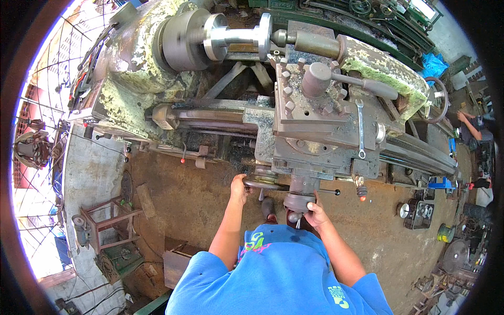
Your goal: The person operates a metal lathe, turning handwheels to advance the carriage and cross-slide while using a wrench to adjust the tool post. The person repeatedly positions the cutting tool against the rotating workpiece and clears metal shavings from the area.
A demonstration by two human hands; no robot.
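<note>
My left hand (239, 190) is closed round the left side of the carriage handwheel (266, 185) on a large metal lathe. Against the right side of the round cross-slide crank (298, 201) rests my right hand (317, 215), its fingers curled behind it and the thumb in front. A shiny flanged metal workpiece (237, 36) sits between the chuck (181, 40) and the tailstock centre (281, 38). The chuck looks slightly smeared. In front of the workpiece stands the square tool post (310, 113) with several bolts and a lever on top.
A combination wrench (360, 128) lies on the carriage, right of the tool post. The tailstock handwheel (438, 100) stands at the far right. Behind it another person (475, 131) is partly visible. A wooden stand (111, 223) is at left and a black crate (419, 213) at right.
</note>
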